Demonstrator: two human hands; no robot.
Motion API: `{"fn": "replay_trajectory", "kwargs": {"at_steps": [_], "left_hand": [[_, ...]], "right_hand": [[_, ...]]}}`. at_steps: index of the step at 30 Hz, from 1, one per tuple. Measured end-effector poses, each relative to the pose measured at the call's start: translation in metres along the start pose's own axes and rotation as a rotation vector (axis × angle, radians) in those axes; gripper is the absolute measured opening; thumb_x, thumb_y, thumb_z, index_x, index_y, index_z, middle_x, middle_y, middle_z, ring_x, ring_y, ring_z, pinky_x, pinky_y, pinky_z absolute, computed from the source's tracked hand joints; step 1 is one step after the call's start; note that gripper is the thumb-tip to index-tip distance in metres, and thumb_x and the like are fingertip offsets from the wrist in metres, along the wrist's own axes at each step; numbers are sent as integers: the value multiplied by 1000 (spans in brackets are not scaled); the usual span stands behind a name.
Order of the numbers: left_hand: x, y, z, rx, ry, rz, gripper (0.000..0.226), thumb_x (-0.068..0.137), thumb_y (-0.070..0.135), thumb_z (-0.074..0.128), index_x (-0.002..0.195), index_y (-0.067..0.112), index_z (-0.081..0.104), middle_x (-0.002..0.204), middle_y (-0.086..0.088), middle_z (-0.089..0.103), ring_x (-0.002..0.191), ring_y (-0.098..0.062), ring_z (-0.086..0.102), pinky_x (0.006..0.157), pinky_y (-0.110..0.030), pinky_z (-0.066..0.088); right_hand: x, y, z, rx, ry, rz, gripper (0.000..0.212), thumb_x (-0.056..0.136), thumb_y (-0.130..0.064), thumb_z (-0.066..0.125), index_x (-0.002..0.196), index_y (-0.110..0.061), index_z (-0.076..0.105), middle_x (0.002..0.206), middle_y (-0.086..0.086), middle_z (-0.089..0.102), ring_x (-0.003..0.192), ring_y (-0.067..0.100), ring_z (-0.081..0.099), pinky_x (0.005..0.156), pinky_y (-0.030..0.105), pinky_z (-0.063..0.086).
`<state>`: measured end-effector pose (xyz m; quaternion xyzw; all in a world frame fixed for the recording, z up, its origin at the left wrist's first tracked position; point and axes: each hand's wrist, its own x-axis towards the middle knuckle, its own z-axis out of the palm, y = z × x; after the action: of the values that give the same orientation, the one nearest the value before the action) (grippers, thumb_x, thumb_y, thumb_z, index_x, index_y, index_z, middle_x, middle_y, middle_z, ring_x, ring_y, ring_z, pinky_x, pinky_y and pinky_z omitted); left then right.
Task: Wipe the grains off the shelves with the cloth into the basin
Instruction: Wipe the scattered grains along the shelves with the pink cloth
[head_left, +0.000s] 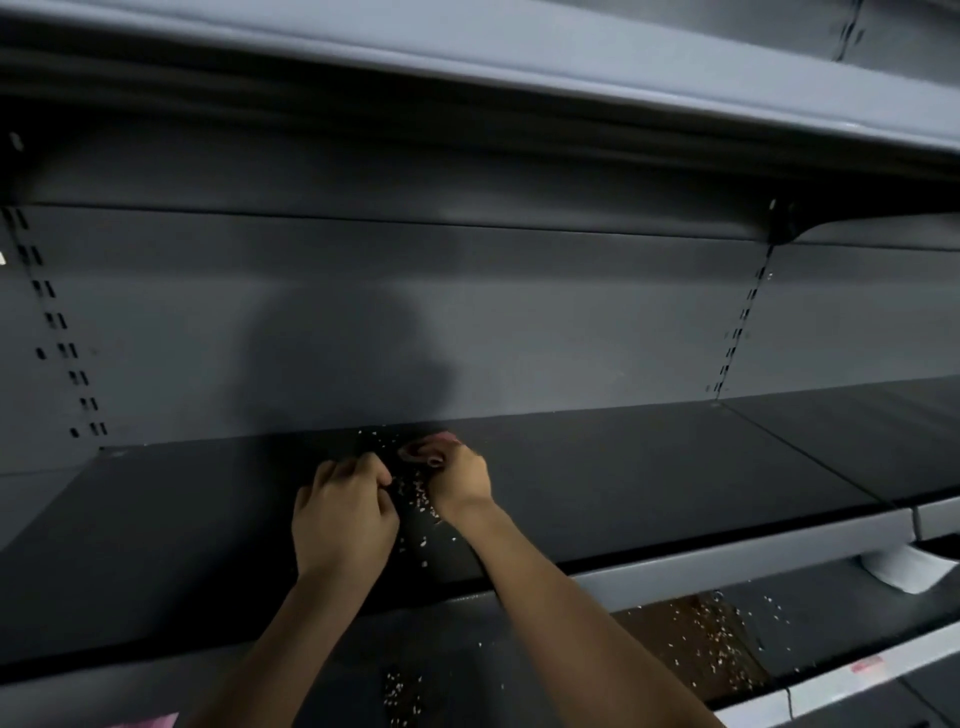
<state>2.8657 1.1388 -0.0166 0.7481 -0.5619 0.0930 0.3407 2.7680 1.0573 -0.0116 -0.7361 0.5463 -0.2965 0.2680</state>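
Observation:
White grains (415, 499) lie scattered on the dark shelf (649, 478), in the gap between my two hands. My right hand (460, 480) grips a bunched pinkish cloth (428, 449) at the back of the grain patch, near the rear panel. My left hand (343, 514) rests on the shelf just left of the grains, fingers curled under, with nothing visible in them. No basin is plainly in view.
The shelf below (810, 613) carries more spilled grains (696, 644) over a brown patch, plus a smaller patch (400, 691). White paper (904, 569) lies at the right. A pink object (150, 721) shows at the bottom left edge. Another shelf (519, 67) hangs overhead.

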Motion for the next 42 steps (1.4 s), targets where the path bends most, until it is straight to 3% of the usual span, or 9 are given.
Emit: {"fn": "replay_trajectory", "kwargs": {"at_steps": [4,8,12,15,22,28,33,37,42], "left_hand": [[-3,1,-1,6,24,25,20,65,0,65,78,16,65,76,-4,66,79,-28,60,66,-35,43],[-3,-1,-4,-44,7,3,20,70,1,63,83,15,66,82,-3,68,85,-26,60,70,-36,43],[-4,0,-6,-87,-24,-18,19,76,5,58,89,19,64,89,0,67,93,-22,58,75,-34,43],[-4,-1,-7,-111,-31,-40,19,80,8,55,90,21,63,91,3,66,96,-19,56,76,-32,42],[0,1,-4,-121,-57,-85,19,82,10,51,93,21,63,97,1,65,100,-20,55,81,-34,44],[0,-4,-9,-154,-24,-95,19,79,8,54,92,19,63,95,0,65,98,-22,55,78,-33,42],[1,-6,-12,-183,0,-17,18,81,9,52,88,20,63,91,3,65,95,-20,56,77,-32,41],[12,-29,-15,-139,6,-3,15,82,12,55,91,22,61,94,5,64,96,-16,56,76,-30,40],[35,-46,-18,-115,4,-43,16,82,12,54,94,21,60,98,5,64,102,-16,55,82,-32,41]], "right_hand": [[-4,-12,-7,131,23,77,45,89,-1,40,116,-25,67,110,7,69,92,25,67,82,31,55],[-15,-1,-40,387,173,129,34,94,-9,46,112,-26,69,93,7,69,38,-2,52,35,19,43],[-17,26,-78,156,320,138,38,91,-4,45,117,-22,67,112,11,69,97,27,67,84,31,53],[-23,38,-73,-52,222,221,45,89,-3,42,124,-22,62,121,11,64,107,31,62,97,33,47],[-36,-14,5,89,132,69,39,89,-2,50,113,-27,67,117,-8,65,104,13,64,82,10,40],[-31,-28,-6,312,355,108,41,87,4,46,115,-17,67,109,7,70,105,23,63,72,11,35],[-7,7,-49,132,479,196,31,92,-8,49,116,-18,66,111,16,67,106,33,61,84,30,45],[7,21,-48,-22,249,325,35,93,-12,46,123,-16,60,122,19,61,112,35,57,94,35,44],[6,-14,2,3,75,64,38,93,-8,46,122,-28,62,124,1,63,110,21,61,92,19,41]]}}
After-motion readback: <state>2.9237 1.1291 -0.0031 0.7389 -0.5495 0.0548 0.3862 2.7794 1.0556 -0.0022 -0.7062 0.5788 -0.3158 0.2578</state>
